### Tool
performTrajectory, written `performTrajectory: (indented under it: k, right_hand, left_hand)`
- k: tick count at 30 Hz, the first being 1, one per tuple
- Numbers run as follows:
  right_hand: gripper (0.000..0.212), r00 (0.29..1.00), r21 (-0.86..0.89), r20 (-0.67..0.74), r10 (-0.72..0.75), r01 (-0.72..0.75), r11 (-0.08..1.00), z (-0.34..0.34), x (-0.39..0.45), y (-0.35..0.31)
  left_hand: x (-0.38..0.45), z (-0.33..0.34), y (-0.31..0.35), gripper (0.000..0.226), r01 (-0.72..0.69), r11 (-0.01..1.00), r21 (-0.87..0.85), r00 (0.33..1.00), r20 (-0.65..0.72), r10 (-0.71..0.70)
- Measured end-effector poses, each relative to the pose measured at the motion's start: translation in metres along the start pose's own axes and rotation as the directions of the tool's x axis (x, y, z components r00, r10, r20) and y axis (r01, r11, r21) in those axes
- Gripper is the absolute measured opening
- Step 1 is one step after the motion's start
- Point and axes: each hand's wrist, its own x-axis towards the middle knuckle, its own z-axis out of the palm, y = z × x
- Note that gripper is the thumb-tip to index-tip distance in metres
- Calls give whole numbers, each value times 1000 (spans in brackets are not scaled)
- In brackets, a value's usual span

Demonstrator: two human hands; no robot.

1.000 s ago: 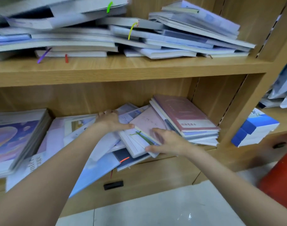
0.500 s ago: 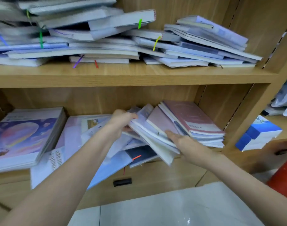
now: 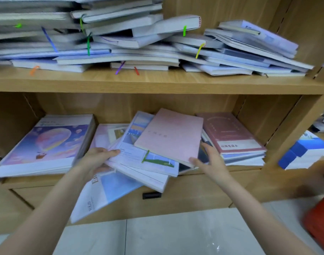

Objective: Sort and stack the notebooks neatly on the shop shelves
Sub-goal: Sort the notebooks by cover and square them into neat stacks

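Wooden shelf [image 3: 157,85]; left hand [image 3: 95,161] and right hand [image 3: 211,162] each with grip around pink notebook's [image 3: 172,135] bundle, lettering illegible

the print on the pink notebook [image 3: 171,134] is too faint to be read, and its lower right corner is covered by the right hand [image 3: 211,162]. the fingers of the left hand [image 3: 95,161] are hidden under the fanned notebooks [image 3: 139,162]. the upper pile [image 3: 74,34] is cut off by the top and left edges and smeared by motion. a red object [image 3: 321,218] at the right edge is blurred and cannot be identified.
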Motion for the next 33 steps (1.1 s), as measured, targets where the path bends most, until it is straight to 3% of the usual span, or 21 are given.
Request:
performTrajectory:
  k: [1, 3, 6, 9, 12, 16, 18, 21, 23, 25, 26, 28, 30, 33]
  right_hand:
    - [81, 979, 164, -62, 196, -184, 969, 3, 2, 7]
    - [85, 919, 430, 91, 385, -384, 817, 22, 9, 16]
    - [48, 909, 628, 160, 384, -394, 671, 41, 20, -5]
    - [24, 936, 651, 73, 344, -306, 695, 38, 27, -27]
    - [17, 963, 627, 40, 268, -233, 743, 18, 28, -43]
    - [30, 988, 531, 52, 144, -149, 834, -15, 29, -56]
    - [38, 988, 488, 96, 125, -156, 859, -25, 32, -52]
    - [40, 977, 414, 160, 137, -193, 890, -17, 29, -46]
    - [37, 980, 215, 161, 114, -148, 965, 1, 32, -42]
    - [43, 992, 33, 99, 84, -87, 996, 17, 35, -41]
    - [49, 995, 5, 61, 77, -78, 997, 21, 38, -38]
    - [56, 987, 135, 1, 161, -159, 978, 14, 41, -28]
    - [50, 973, 188, -80, 215, -197, 962, -9, 39, -10]
    - [45, 968, -157, -238, 80, -119, 980, -51, 33, 32]
  left_hand:
    - [2, 0, 6, 20, 0, 994, 106, 1000, 13, -2]
    - [6, 1, 16, 25, -9, 956, 292, 1000, 23, 3]
    - [4, 5, 20, 31, -44, 915, 402, 999, 15, 42]
    - [0, 16, 20, 29, -90, 985, 148, 993, -68, 101]
    - [4, 27, 18, 31, -97, 995, -12, 978, -187, 93]
    - [10, 45, 6, 32, -92, 993, -80, 969, -238, 70]
    - [6, 56, 5, 28, -71, 997, -13, 973, -223, 66]
    - [5, 71, 10, 59, -5, 976, 218, 979, -199, 49]
    - [-3, 77, 19, 52, 7, 868, 496, 941, -298, 162]
    - [-18, 79, 26, 45, -69, 748, 660, 877, -318, 361]
    - [-24, 81, 27, 44, -133, 704, 698, 845, -291, 449]
    - [-30, 89, 28, 45, -275, 613, 741, 792, -186, 581]
    - [-32, 108, 27, 45, -385, 535, 752, 764, -65, 642]
    - [-39, 154, 22, 44, -544, 439, 715, 708, 109, 698]
